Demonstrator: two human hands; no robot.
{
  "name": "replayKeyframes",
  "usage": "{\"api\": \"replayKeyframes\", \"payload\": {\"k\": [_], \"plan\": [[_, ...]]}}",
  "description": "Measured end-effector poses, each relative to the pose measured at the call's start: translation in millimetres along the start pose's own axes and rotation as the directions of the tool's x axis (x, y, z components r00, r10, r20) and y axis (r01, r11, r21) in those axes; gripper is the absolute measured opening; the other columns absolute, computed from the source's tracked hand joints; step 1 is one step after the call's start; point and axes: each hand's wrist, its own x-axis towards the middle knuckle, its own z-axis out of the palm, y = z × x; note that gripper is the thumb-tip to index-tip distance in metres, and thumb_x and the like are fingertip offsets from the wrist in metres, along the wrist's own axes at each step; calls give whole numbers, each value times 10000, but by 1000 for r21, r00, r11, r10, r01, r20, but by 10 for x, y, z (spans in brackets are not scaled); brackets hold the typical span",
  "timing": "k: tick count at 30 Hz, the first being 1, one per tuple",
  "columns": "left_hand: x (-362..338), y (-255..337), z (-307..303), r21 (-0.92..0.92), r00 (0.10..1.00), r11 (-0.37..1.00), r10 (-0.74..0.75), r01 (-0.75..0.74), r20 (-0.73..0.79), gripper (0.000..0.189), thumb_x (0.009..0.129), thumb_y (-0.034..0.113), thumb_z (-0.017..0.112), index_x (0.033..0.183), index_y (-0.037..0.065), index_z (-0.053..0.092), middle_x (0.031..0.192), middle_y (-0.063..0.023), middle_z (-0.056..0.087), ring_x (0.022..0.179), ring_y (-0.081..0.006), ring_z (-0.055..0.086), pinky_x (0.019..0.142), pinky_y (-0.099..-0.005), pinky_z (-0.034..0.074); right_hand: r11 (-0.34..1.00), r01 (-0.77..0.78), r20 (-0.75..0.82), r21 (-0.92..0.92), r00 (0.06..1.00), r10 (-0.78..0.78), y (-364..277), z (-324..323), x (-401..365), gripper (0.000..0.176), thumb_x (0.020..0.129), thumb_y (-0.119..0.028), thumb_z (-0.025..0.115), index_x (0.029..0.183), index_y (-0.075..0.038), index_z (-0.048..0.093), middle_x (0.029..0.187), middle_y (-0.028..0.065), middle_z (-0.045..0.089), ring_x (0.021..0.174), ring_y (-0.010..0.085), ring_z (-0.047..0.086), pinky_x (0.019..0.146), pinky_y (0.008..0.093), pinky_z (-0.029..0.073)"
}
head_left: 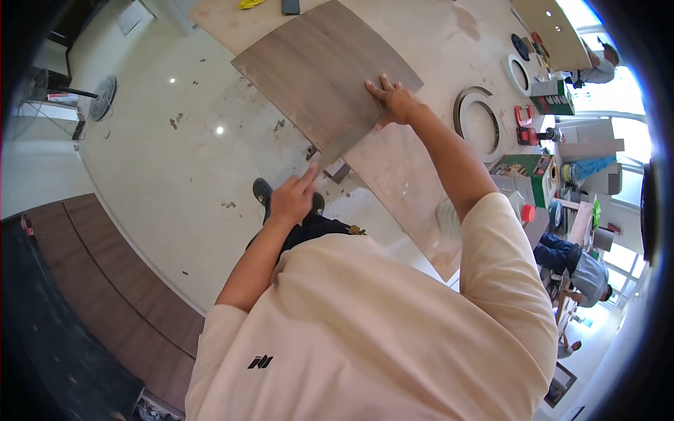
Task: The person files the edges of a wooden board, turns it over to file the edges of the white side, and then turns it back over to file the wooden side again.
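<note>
A wood-grain panel (pixel 316 70) lies on the worktable, its left edge overhanging the floor. My right hand (pixel 397 103) rests on it near its lower right corner, fingers spread and pressed down. Close to my body, my left hand (pixel 291 200) has its fingers closed at the end of a long, flat greyish strip (pixel 345 145). The strip lies along the panel's near edge and is smeared by motion, so its exact kind cannot be made out.
The pale worktable (pixel 393 179) carries rolls of edge banding (pixel 479 126), a red-and-black tool (pixel 526 135) and green boxes (pixel 526 172) on the right. Scraps litter the tiled floor (pixel 203 168). A fan (pixel 103 97) stands at left. Other people (pixel 588 275) are at the far right.
</note>
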Motion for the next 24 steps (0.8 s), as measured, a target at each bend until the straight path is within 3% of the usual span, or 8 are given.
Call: {"api": "replayKeyframes", "payload": {"k": [2, 5, 8, 11, 14, 17, 20, 24], "plan": [[-259, -142, -83, -2, 995, 996, -87, 87, 56, 496, 933, 285, 674, 1417, 333, 578, 722, -65, 563, 613, -320, 611, 553, -436, 513, 1000, 6, -1, 3, 1000, -6, 16, 46, 16, 1256, 628, -482, 921, 1608, -408, 139, 1682, 174, 105, 1446, 526, 301, 1165, 504, 374], [-31, 41, 106, 23, 1000, 1000, -11, 11, 20, 510, 934, 284, 670, 1431, 333, 566, 724, -64, 565, 618, -321, 616, 555, -432, 517, 1000, -9, 8, 5, 1000, 9, -13, 22, 5, 1259, 622, -484, 923, 1608, -406, 143, 1687, 160, 92, 1451, 523, 291, 1163, 511, 376], [331, 328, 113, 27, 996, 1000, -10, 8, 90, 504, 936, 290, 660, 1429, 337, 564, 726, -69, 569, 624, -323, 622, 561, -434, 523, 1000, -18, -8, -25, 1000, 18, -63, -20, -48, 1263, 630, -433, 924, 1617, -362, 140, 1677, 172, 132, 1429, 532, 325, 1160, 512, 377], [130, 163, -76, 67, 996, 998, -12, 6, 88, 489, 945, 304, 644, 1425, 347, 562, 734, -79, 577, 626, -328, 624, 563, -436, 525, 1000, 4, 3, 2, 1000, -4, -25, -21, -37, 1273, 624, -436, 927, 1618, -359, 136, 1675, 188, 127, 1418, 549, 328, 1157, 510, 379], [-122, 1, -286, 143, 970, 981, -158, 133, 183, 463, 955, 323, 629, 1413, 346, 570, 751, -86, 587, 643, -329, 632, 577, -443, 528, 1000, -17, 6, -5, 1000, 17, -1, 51, 36, 1263, 620, -485, 924, 1606, -418, 138, 1691, 136, 93, 1462, 503, 287, 1156, 534, 382], [79, 165, -24, 97, 990, 994, -64, 52, 125, 493, 963, 302, 640, 1446, 331, 547, 732, -72, 575, 653, -307, 624, 586, -435, 522, 1000, -25, 13, -8, 1000, 26, -21, 20, 6, 1263, 621, -483, 924, 1607, -413, 137, 1690, 135, 99, 1456, 505, 299, 1157, 522, 386], [282, 374, 23, 96, 986, 995, -13, -4, 166, 495, 965, 303, 637, 1450, 333, 542, 737, -71, 582, 646, -312, 627, 578, -432, 526, 1000, 25, -27, -5, 999, -25, 36, 64, 18, 1287, 607, -429, 938, 1618, -349, 147, 1673, 191, 132, 1411, 548, 342, 1139, 509, 402], [-47, 107, -143, 85, 992, 996, -32, 21, 124, 481, 954, 320, 638, 1429, 328, 563, 748, -82, 592, 615, -328, 630, 563, -451, 532, 1000, 17, -12, 12, 1000, -17, -7, 23, -15, 1291, 599, -436, 939, 1618, -347, 151, 1674, 193, 126, 1418, 548, 330, 1146, 509, 393]]}}
